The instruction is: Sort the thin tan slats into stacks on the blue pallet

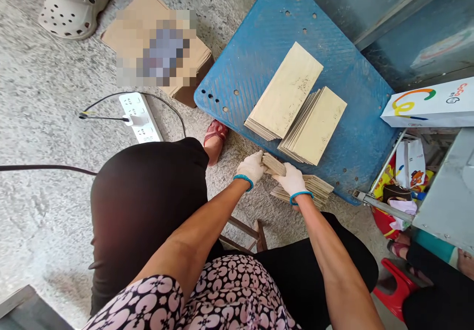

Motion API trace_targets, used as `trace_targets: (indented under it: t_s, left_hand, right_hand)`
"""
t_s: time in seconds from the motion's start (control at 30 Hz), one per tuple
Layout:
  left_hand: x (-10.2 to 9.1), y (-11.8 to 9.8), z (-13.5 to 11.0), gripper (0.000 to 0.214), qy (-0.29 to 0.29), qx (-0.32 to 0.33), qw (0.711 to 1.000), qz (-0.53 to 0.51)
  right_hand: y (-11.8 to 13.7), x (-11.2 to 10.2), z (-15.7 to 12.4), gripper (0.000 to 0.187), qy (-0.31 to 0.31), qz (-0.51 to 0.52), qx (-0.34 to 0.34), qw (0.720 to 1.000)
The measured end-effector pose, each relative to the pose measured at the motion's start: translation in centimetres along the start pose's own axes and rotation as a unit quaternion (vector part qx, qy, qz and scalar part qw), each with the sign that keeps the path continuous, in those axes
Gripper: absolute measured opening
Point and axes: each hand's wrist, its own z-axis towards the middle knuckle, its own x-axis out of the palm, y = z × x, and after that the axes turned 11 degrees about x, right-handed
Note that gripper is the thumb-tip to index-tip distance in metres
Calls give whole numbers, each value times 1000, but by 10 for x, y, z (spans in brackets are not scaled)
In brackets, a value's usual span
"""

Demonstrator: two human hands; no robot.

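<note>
Both my hands wear white knit gloves with teal cuffs. Between them, at the near edge of the blue plastic table [255, 38], is a small stack of thin beige boards [273, 164] seen edge-on. My left hand [252, 168] is closed on its left end, and my right hand [292, 179] grips its right end. Behind and below the right hand lies another fanned stack of boards [319, 187], partly covered by that hand. On the table rest a larger stack of beige boards [287, 90] and a leaning stack [320, 125], both dark-speckled in places.
A white power strip [135, 115] with a black cable lies on the concrete floor at left, near a cardboard box [129, 28]. A white paper bag [433, 103] stands at the table's right. At lower right are a red stool [394, 288] and another person's legs.
</note>
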Motion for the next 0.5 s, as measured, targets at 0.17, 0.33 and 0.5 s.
trace_targets:
  t_s: [0.17, 0.33, 0.5]
  left_hand:
    - [4, -4, 7, 68, -5, -27, 1000, -14]
    - [10, -11, 10, 70, -18, -37, 999, -25]
    - [7, -13, 6, 63, -17, -32, 999, -27]
  right_hand:
    - [0, -8, 13, 39, 1, -2, -1, 1000]
    - [6, -2, 9, 56, -38, 65, 46, 996]
    - [13, -8, -14, 71, -46, 72, 98, 992]
